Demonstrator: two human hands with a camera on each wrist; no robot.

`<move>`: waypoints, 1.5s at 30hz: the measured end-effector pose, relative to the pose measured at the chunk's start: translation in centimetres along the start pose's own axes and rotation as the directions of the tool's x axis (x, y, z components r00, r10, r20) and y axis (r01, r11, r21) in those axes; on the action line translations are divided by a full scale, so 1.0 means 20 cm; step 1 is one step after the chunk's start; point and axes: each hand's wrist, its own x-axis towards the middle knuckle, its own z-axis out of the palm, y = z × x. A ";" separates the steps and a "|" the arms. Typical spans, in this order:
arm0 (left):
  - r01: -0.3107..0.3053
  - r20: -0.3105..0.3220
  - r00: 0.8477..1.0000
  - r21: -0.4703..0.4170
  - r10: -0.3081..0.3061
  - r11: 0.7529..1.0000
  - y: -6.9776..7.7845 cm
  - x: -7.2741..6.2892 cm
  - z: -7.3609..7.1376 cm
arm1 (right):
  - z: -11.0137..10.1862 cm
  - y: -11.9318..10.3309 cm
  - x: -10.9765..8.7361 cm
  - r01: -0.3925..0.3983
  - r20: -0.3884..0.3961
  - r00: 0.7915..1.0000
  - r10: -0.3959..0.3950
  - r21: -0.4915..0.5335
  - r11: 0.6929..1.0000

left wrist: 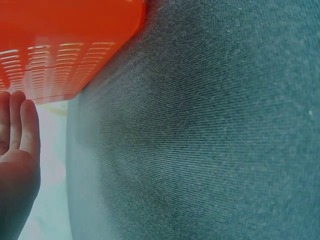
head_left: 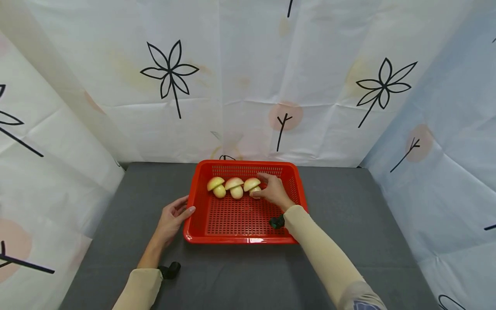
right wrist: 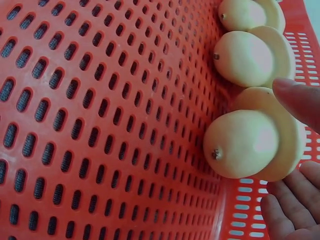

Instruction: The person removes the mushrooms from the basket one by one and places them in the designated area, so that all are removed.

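Observation:
Three mushrooms with yellow-to-reddish caps and pale bulbous stems lie in a row inside a red plastic basket (head_left: pixel 248 240). My right hand (head_left: pixel 273 191) reaches around the rightmost mushroom (head_left: pixel 252 184). In the right wrist view its thumb (right wrist: pixel 295 97) is at one side of that mushroom's cap and the fingers (right wrist: pixel 287 207) at the other, loosely spread. The middle mushroom (head_left: pixel 234 187) and left mushroom (head_left: pixel 217 187) sit beside it. At the basket's left side is my left hand (head_left: pixel 170 219), thumb at the rim, straight fingers (left wrist: pixel 22 122) along the outer wall.
The basket stands on a grey cloth-covered table (head_left: pixel 333 258), near its back edge. Pale fabric walls (head_left: pixel 240 77) with black flower drawings rise behind and at both sides. Each wrist wears a dark strap-on device, the left one (head_left: pixel 170 270) close over the table.

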 end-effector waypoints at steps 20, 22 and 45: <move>-0.006 0.002 1.000 -0.008 0.006 1.000 0.01 -0.01 0.00 | 0.05 0.03 0.03 -0.010 0.007 1.000 0.012 -0.234 0.972; -0.007 0.000 1.000 -0.015 0.007 1.000 0.01 -0.01 0.00 | 0.05 0.03 0.03 -0.016 0.008 1.000 0.019 -0.252 0.968; -0.021 0.009 1.000 0.001 0.021 1.000 0.00 -0.01 0.00 | -0.09 -0.12 -0.09 0.130 -0.021 0.991 -0.130 0.014 0.991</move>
